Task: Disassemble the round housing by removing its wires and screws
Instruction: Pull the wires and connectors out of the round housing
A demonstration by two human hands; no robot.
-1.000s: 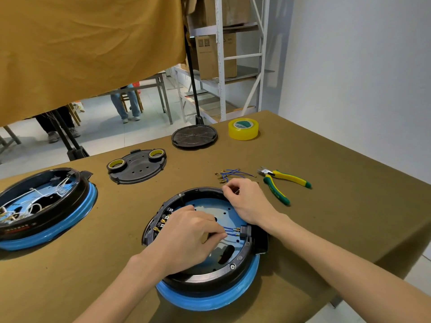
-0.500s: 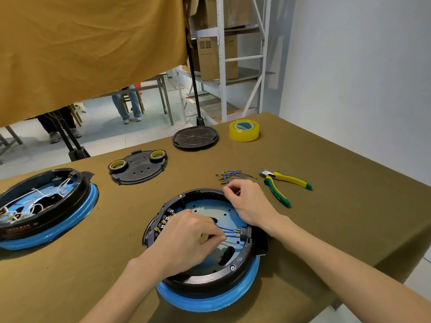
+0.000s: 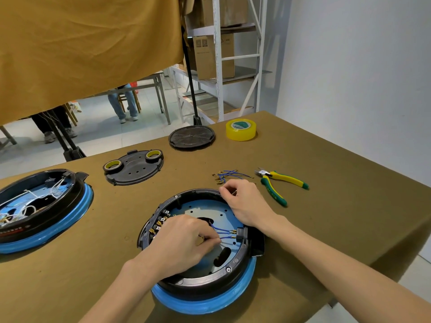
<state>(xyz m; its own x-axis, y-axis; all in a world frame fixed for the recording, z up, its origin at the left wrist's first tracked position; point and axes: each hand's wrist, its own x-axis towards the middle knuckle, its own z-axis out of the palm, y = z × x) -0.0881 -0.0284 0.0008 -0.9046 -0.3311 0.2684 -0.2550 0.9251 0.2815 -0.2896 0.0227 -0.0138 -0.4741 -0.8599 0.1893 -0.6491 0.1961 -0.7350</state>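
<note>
The round housing (image 3: 229,271), black with a blue rim and a pale blue inner plate, lies open on the table in front of me. My left hand (image 3: 184,243) is inside it and pinches the blue wires (image 3: 222,231) that run to a black connector (image 3: 240,234) at the right wall. My right hand (image 3: 245,203) rests on the housing's far right rim with curled fingers; whether they hold anything is unclear. A row of brass terminals (image 3: 158,226) sits along the left wall. A screw (image 3: 228,269) shows on the near rim.
A bundle of loose blue wires (image 3: 229,174) and yellow-green cutters (image 3: 279,183) lie beyond the housing. A second wired housing (image 3: 39,206) sits at left. Two black covers (image 3: 134,166) (image 3: 191,137) and a yellow tape roll (image 3: 241,129) lie farther back. The table's edge runs at right.
My left hand has drawn the blue wires a little leftward, away from the connector, so more of their length shows. My right hand stays on the rim.
</note>
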